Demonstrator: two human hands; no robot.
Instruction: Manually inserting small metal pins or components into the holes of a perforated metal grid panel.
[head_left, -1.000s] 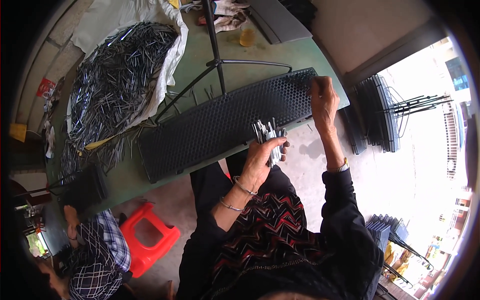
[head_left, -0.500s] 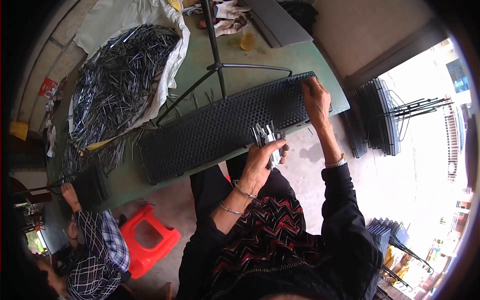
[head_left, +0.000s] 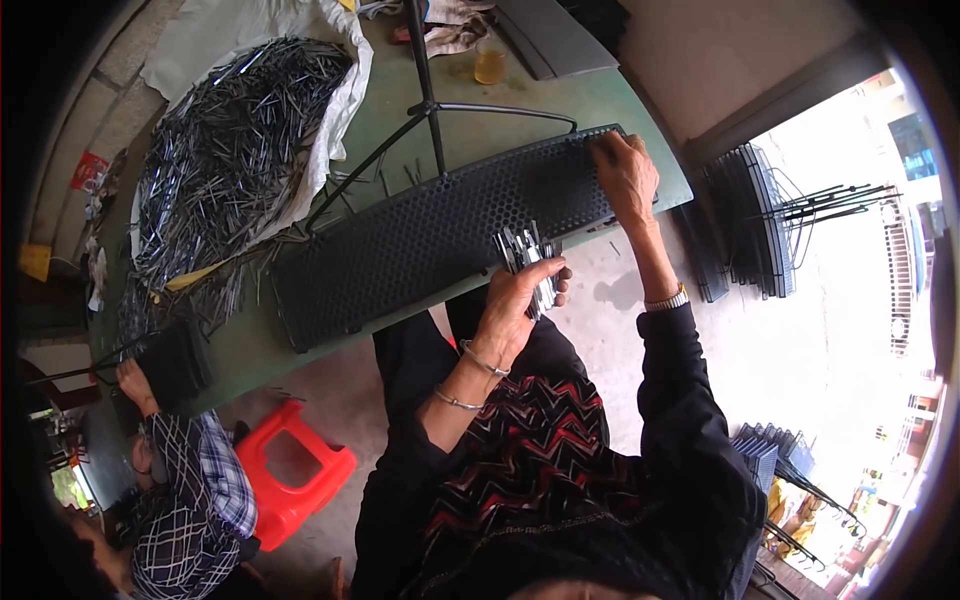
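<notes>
A long black perforated panel [head_left: 400,255] lies along the near edge of the green table, with a black wire frame [head_left: 432,105] rising from its far side. My left hand [head_left: 515,300] is closed around a bundle of thin metal strips [head_left: 527,250], dark and shiny, just in front of the panel's near edge. At the panel's right end my right hand [head_left: 626,180] has its fingers bent down onto the surface near the far corner. Its fingertips are partly hidden, and whether they pinch a strip cannot be seen.
A white sack [head_left: 345,100] full of dark strips [head_left: 235,150] lies on the table [head_left: 640,120] at left. Behind the panel stands a glass of yellow liquid [head_left: 489,65]. A red stool [head_left: 290,475] is below, beside a co-worker's checked sleeve [head_left: 180,500]. Black racks [head_left: 755,220] stand at right.
The view has shifted slightly, so the table sits a little higher in it. My left hand still grips the bundle, and my right hand stays at the panel's right end, its fingers slightly repositioned.
</notes>
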